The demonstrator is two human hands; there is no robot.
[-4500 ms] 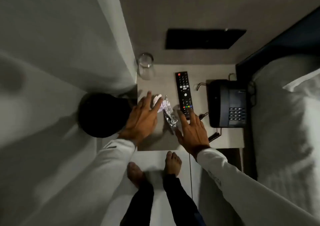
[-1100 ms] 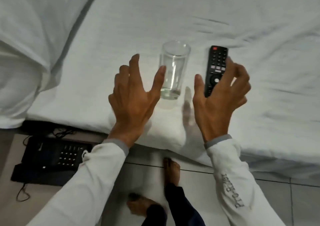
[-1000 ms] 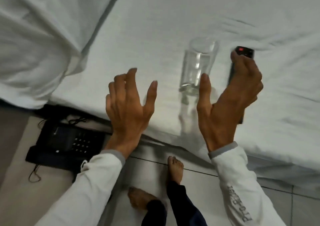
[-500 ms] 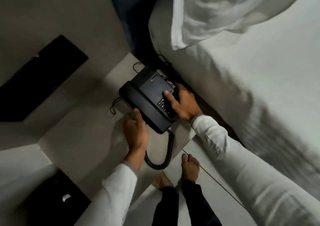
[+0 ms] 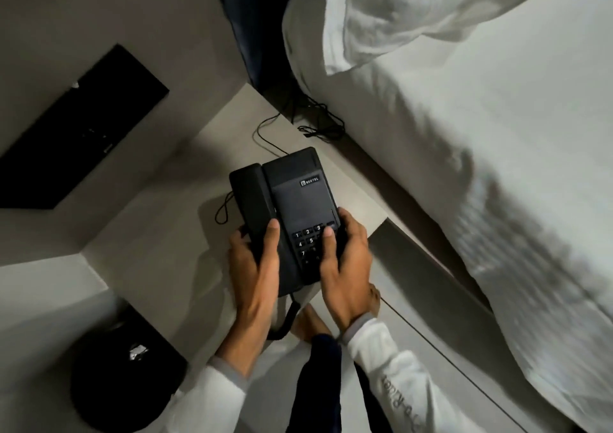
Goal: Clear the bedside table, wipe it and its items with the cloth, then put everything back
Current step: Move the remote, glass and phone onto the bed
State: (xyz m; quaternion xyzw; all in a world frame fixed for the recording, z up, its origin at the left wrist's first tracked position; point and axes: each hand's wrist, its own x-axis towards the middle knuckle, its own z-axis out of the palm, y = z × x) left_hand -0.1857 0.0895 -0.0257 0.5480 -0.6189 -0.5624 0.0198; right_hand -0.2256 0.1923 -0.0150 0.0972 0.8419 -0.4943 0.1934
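A black corded desk telephone (image 5: 292, 200) is held over the pale bedside table (image 5: 159, 233), near its front edge. My left hand (image 5: 255, 266) grips the handset side, thumb across the receiver. My right hand (image 5: 348, 266) clasps the keypad side, thumb resting on the number keys. A coiled cord (image 5: 285, 320) hangs from the phone's near end, and a thin black cable (image 5: 265, 137) runs from its far end toward the bed. No cloth, glass or remote is in view.
A bed with white sheets (image 5: 497, 167) and a pillow (image 5: 414, 18) fills the right side. A tangle of black wires (image 5: 318, 124) lies in the gap by the headboard. A black round bin (image 5: 116, 373) stands at lower left. A dark wall panel (image 5: 83, 124) is upper left.
I turned from the bed, where the glass and remote were left, back to the table. Both hands closed on the telephone and drew it away from the bed toward the table's front.
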